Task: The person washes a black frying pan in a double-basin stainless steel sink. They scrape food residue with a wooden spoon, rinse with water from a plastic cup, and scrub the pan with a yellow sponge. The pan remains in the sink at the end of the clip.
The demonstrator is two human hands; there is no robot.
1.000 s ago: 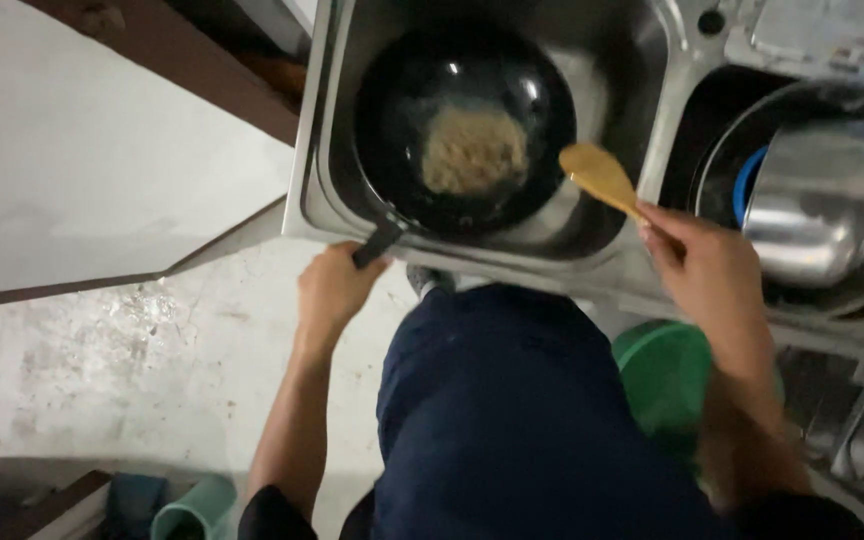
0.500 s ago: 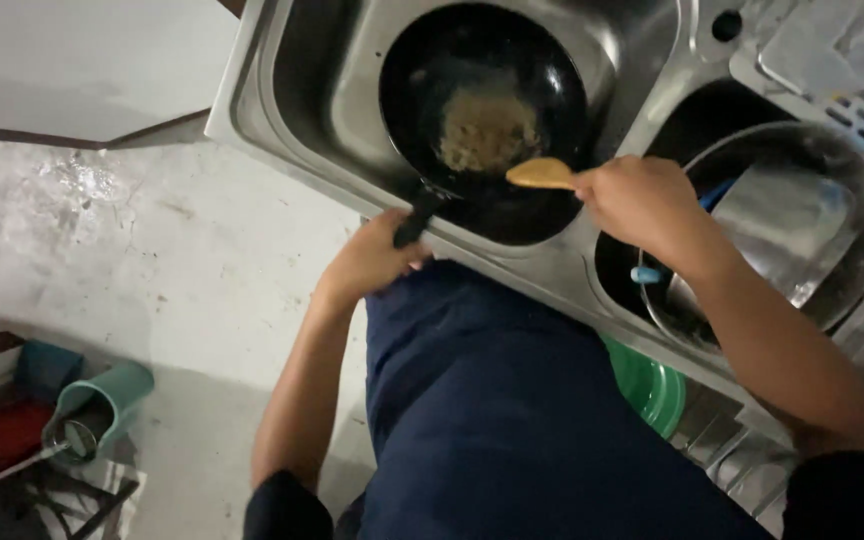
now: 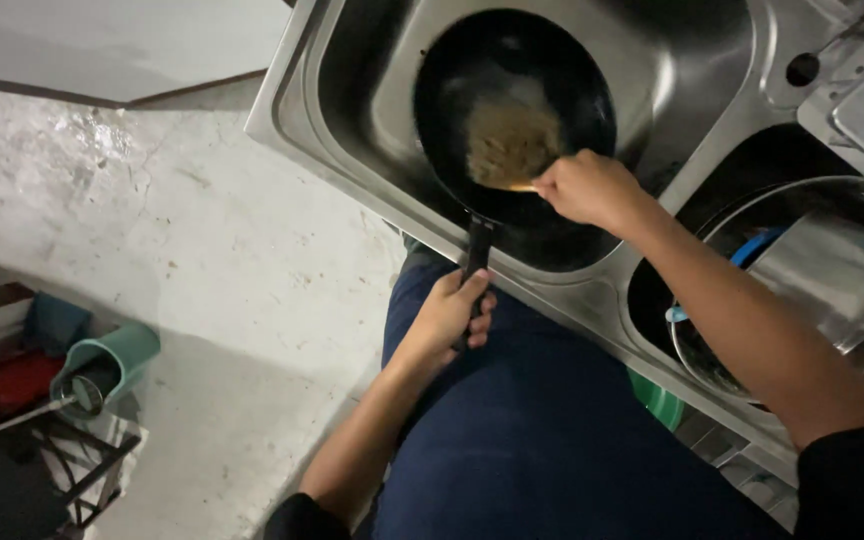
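a: where is the pan?
b: a black frying pan [image 3: 512, 110] sits in the steel sink [image 3: 352, 120], upper centre of the frame.
a: and the hands?
b: the left hand [image 3: 449, 315] grasps the pan handle [image 3: 476, 262] at centre. the right hand [image 3: 584, 188] is clenched over a wooden spatula [image 3: 524, 186] in brownish food [image 3: 509, 140].

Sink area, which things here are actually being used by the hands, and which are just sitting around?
In use:
left hand on the pan handle
black frying pan with brownish food
right hand over the pan
left sink basin

Lying about:
metal pot in the right basin
green mug on the floor
green bucket
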